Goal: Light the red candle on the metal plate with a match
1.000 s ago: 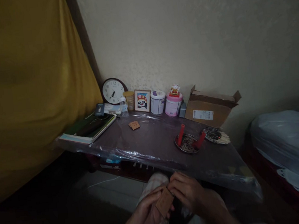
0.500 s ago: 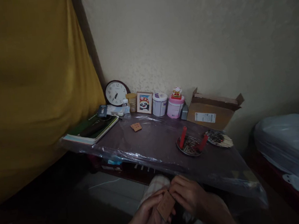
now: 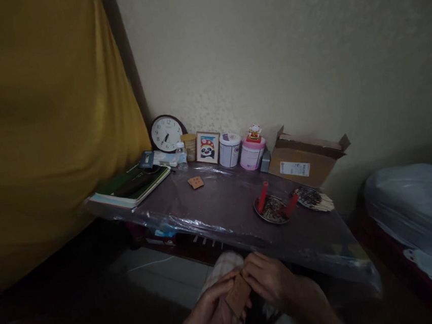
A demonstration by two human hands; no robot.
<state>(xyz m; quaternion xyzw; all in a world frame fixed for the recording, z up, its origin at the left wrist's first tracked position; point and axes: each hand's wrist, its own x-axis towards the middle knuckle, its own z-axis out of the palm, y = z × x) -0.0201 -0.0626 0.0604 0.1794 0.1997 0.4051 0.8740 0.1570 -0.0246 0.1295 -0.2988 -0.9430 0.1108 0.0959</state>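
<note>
Low in front of me, over my lap, my left hand (image 3: 214, 305) is closed around a small brown cardboard packet (image 3: 238, 295), flat and about matchbox size, with faint marks on its face. It is held tilted. At its upper right edge, my right hand (image 3: 269, 281) has its fingers pinched together, touching or very close to the packet. Whatever lies between those fingertips is hidden. Two similar brown cardboard pieces (image 3: 195, 183) overlap on the table beyond. Farther right, two red candles (image 3: 264, 197) stand in a round metal dish (image 3: 273, 221) with dark bits; one leans.
A plastic-covered table (image 3: 220, 202) spans the front. Along the wall stand a clock (image 3: 166, 133), panda picture (image 3: 207, 148), tins (image 3: 230, 150) and an open carton (image 3: 296, 162). Books (image 3: 132, 188) lie left. Pale, dark-ended sticks (image 3: 321, 203) fill a plate at right.
The view has shifted slightly. The packet's face has tilted a little and looks darker. Both hands keep nearly the same place and grip.
</note>
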